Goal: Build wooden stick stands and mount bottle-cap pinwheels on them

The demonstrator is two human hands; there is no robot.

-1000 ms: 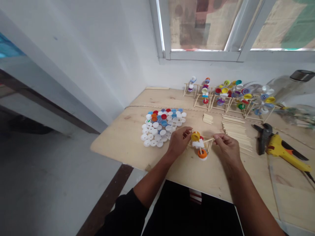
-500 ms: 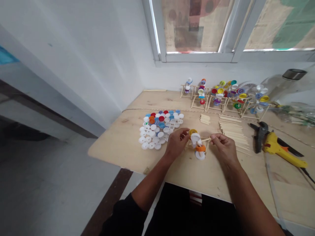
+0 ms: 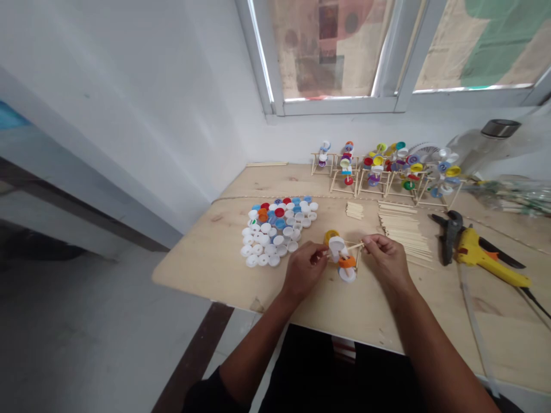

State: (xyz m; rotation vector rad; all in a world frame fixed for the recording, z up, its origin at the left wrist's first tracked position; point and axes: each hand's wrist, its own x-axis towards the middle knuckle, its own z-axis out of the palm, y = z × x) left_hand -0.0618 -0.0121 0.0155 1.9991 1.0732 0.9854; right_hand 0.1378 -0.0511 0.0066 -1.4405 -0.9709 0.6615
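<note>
Right hand (image 3: 386, 259) is pinching a stick (image 3: 355, 246) on a bottle-cap model (image 3: 337, 246) at the worktop's (image 3: 196, 258) near side; left hand (image 3: 306, 269), apart from it, is sitting by the model's left side, grip unclear. Pale wood is carrying caps (image 3: 279, 240) left, loose sticks (image 3: 402, 228) and yellow glue gun (image 3: 471, 252) right. Similar models (image 3: 377, 160) are lining the far edge, below a window (image 3: 310, 54) in the wall (image 3: 206, 92).

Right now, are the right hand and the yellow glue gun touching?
Apart. The head view shows thin sticks and tabletop between the right hand and the yellow glue gun.
</note>
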